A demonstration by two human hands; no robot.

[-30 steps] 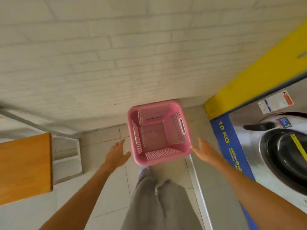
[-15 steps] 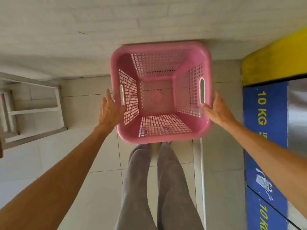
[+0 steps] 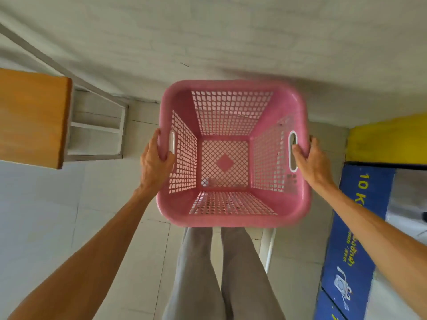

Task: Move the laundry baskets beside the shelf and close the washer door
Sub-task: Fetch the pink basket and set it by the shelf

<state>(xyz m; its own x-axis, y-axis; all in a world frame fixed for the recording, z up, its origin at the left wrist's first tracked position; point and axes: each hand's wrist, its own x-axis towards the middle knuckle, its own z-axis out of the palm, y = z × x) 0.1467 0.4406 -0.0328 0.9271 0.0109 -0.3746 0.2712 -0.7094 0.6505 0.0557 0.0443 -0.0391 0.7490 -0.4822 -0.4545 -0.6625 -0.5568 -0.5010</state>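
An empty pink laundry basket point(image 3: 231, 211) with latticed walls fills the middle of the head view, held up above the tiled floor in front of my legs. My left hand point(image 3: 153, 162) grips its left rim at the white-edged handle slot. My right hand point(image 3: 310, 158) grips the right rim, fingers hooked into the other slot. The shelf point(image 3: 32, 116), with an orange wooden top on a grey metal frame, stands at the left against the wall. At the right edge a strip of the washer front point(image 3: 355, 239) shows its blue "10 KG" panel; its door is out of view.
A white brick wall point(image 3: 208, 38) runs across the back, close behind the basket. A yellow band point(image 3: 388, 137) tops the washer row at the right. Pale floor tiles point(image 3: 46, 215) stretch between the shelf and my legs. A low white step edge point(image 3: 269, 248) runs along the washers.
My hands went from reaching for the basket on the floor to gripping both handles. The basket has risen towards me, and the shelf's orange top has come back into view at the left.
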